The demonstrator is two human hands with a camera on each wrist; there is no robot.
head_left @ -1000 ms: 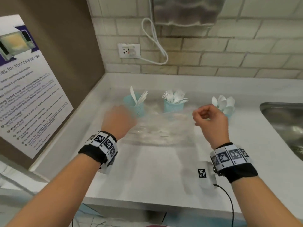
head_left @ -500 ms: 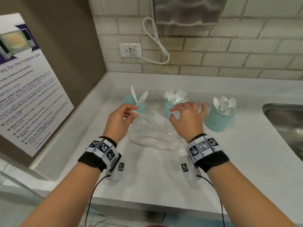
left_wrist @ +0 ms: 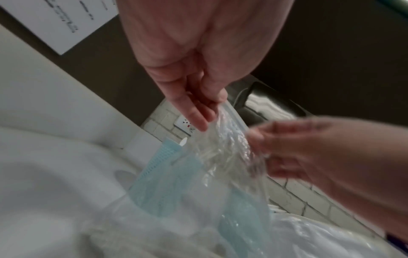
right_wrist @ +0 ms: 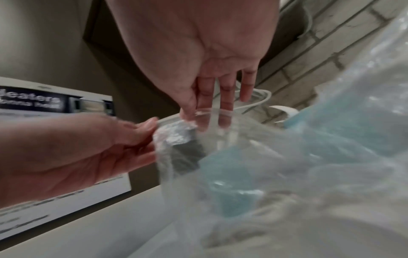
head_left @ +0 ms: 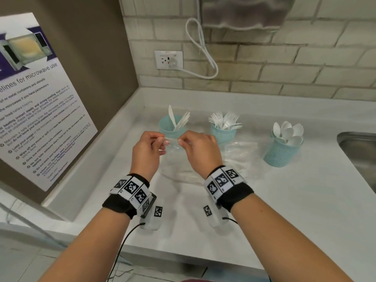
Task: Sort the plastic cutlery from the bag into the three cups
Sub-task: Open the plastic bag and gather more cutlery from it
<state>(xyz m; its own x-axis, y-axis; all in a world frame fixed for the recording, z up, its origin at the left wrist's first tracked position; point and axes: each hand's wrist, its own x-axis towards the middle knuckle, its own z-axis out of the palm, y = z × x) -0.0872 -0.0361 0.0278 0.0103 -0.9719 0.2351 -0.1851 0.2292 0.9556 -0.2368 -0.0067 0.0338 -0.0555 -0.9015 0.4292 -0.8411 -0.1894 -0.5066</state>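
Nearest the camera: two forearms with black wristbands carrying coded markers, cables trailing off the front edge of the white table (head_left: 284,210).

Landmark = the clear plastic bag (head_left: 183,165). It is lifted at its top edge, lower part crumpled on the table in front of the cups. Contents can't be made out; wrist views are blurred.

Left hand (head_left: 147,149) pinches the bag's top edge on the left side, thumb against fingers (left_wrist: 194,111), remaining fingers loosely curled. Right hand (head_left: 200,149) pinches the same edge just to the right of it, thumb and fingers (right_wrist: 225,97) on the film. The two hands are close together, fingertips nearly touching, bag mouth between them.

Behind the bag, three teal perforated cups in a row:
- knife cup (head_left: 172,127), directly behind the hands, partly hidden by them, holds white knives (head_left: 179,119).
- fork cup (head_left: 222,134), behind the bag and right of the hands, holds white forks (head_left: 224,120).
- spoon cup (head_left: 281,151), well right of the bag, apart from it, holds white spoons (head_left: 289,132).

Far right of the bag: edge of a steel sink (head_left: 360,147).
Left of the bag: microwave-use poster (head_left: 40,102) on a brown side panel.
Behind the cups: brick-tile wall with a socket (head_left: 168,60), a white cable (head_left: 203,51) plugged in, looping up to a grey appliance at the top.
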